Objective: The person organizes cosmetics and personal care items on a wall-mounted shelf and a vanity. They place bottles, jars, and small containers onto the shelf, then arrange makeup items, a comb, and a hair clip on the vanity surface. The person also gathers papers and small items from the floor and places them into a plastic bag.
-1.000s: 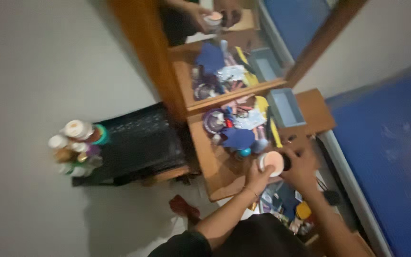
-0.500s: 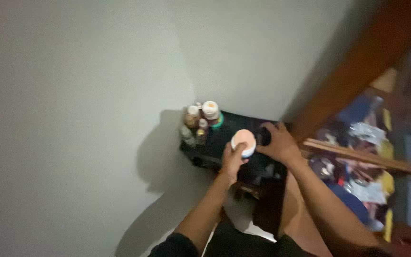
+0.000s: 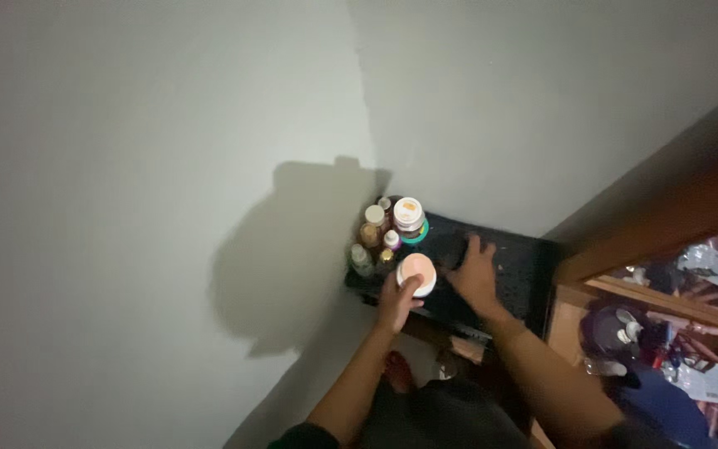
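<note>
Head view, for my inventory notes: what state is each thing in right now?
Left hand: gripping the peach-lidded jar, held upright over the black crate.
Right hand: open, flat on the crate.
Bottles and jars: upright, capped, clustered at the crate's corner.
Wooden shelf: cluttered.

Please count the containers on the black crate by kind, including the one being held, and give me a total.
Jar held in the left hand, peach lid: 1
Large white bottle with a teal base: 1
Small bottles and jars clustered in the corner: about 5, too dim to separate surely
Total: about 7
The right hand rests on the black crate.
</note>
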